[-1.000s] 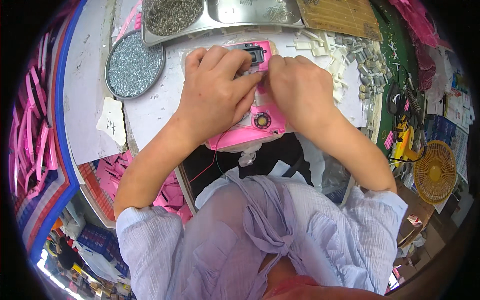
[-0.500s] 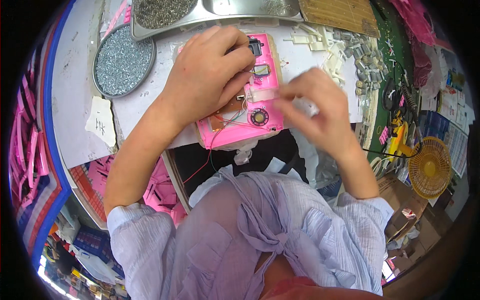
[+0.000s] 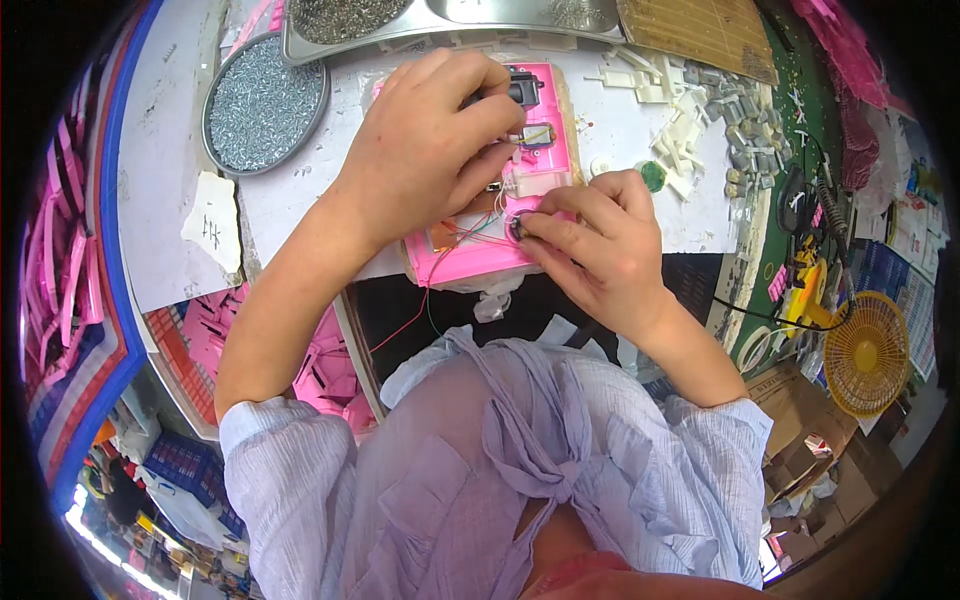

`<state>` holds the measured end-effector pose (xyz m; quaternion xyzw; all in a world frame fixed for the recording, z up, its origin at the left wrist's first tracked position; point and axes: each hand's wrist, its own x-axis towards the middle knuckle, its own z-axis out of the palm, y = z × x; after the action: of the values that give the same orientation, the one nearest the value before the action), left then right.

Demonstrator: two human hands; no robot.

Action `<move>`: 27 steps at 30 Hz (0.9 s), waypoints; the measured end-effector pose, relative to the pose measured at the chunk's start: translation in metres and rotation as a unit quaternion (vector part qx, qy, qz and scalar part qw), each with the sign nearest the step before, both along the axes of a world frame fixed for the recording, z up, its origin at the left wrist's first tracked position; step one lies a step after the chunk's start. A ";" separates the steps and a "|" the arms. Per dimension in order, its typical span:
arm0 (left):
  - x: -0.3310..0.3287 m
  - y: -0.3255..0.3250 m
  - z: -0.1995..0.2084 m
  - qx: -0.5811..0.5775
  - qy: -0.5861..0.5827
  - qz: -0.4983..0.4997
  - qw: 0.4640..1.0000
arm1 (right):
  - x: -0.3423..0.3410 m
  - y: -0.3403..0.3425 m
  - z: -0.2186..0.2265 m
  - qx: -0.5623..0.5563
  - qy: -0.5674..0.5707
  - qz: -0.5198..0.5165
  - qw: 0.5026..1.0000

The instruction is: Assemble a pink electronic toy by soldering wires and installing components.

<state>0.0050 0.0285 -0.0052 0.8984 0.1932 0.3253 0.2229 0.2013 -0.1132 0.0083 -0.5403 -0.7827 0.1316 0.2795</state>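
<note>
A pink plastic housing (image 3: 470, 265) lies on the bench with small parts and thin wires inside. My left hand (image 3: 430, 140) reaches over its left side, thumb and forefinger pinched beside a small metal motor (image 3: 538, 137); what they pinch is hidden. My right hand (image 3: 605, 240) comes in from the right, its fingertips closed on a small round black speaker (image 3: 516, 226) at the near right of the housing. Between motor and speaker sits a whitish gearbox (image 3: 540, 184). Red and green wires (image 3: 462, 236) run across the near left and hang off the front edge.
A round tray of screws (image 3: 264, 105) stands left, with a steel tray (image 3: 420, 28) at the back. White plastic parts (image 3: 680, 145) and grey motors (image 3: 750, 130) are heaped at the right. A yellow fan (image 3: 866, 350) is far right; pink parts (image 3: 325, 365) fill a bin below left.
My right hand has moved left and slightly down, from beside the housing onto the speaker, and its fingers have closed. My left hand keeps its place by the motor. The whole view has shifted slightly.
</note>
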 end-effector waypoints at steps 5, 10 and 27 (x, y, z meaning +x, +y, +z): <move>-0.018 -0.020 0.011 -0.022 0.030 -0.062 0.997 | 0.004 0.005 -0.001 0.005 0.013 0.023 1.000; -0.023 -0.030 0.001 -0.016 0.038 -0.040 0.998 | 0.014 0.013 -0.016 -0.008 0.101 0.056 0.993; -0.012 -0.031 0.005 0.012 0.066 -0.026 0.997 | 0.020 0.006 0.006 -0.016 0.077 0.012 0.997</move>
<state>-0.0069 -0.0023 0.0000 0.9254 0.1799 0.2611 0.2076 0.2217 -0.1069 0.0140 -0.5240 -0.7629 0.1886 0.3283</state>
